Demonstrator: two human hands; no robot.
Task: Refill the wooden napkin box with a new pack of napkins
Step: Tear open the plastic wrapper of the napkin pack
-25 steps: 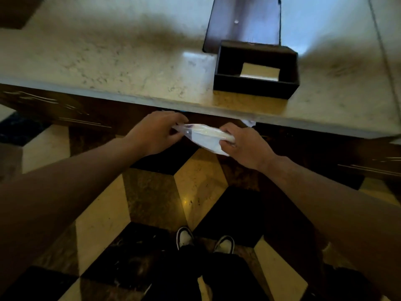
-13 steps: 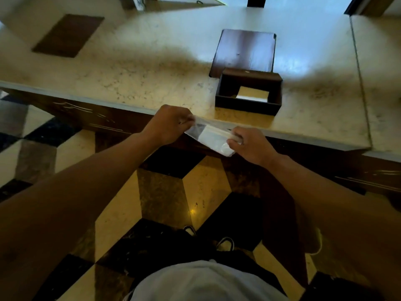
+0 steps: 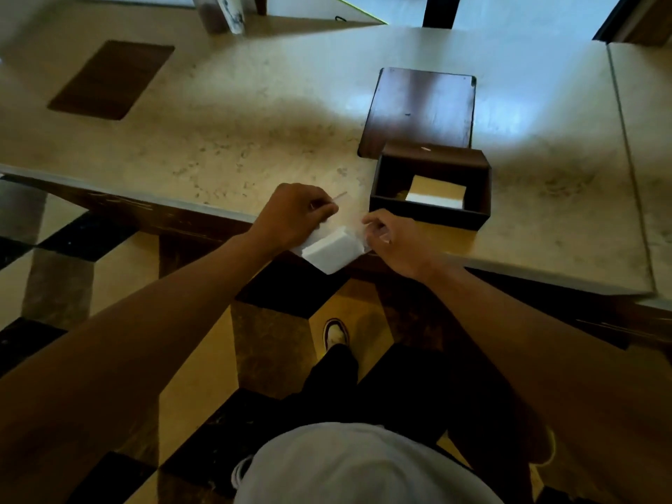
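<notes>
- The left hand is closed on the clear wrapper at the upper-left side of the napkin pack, with a thin strip of film pinched between thumb and fingers and drawn out toward 2 o'clock.
- The right hand is closed on the wrapper at the pack's right end, fingertips curled in; its grip point is partly blurred.
- The napkin pack, a white block in transparent plastic, is held between the two hands at the near edge of the counter, tilted so that one corner points down toward 6 o'clock, over the counter's dark front edge.
- The wooden napkin box is seen at 2 o'clock from the pack, standing open on the counter just beyond the right hand and apart from it.
- Inside the box a pale rectangle with a white near edge is visible in the bottom; whether it is an opening or leftover napkins cannot be told.
- A dark wooden lid is laid flat on the counter at 12 o'clock from the box, its near edge hidden behind the box's far wall.
- A dark rectangular mat is seen well apart at 10 o'clock on the counter.
- A chequered floor and one shoe are visible at 6 o'clock below the pack.
</notes>
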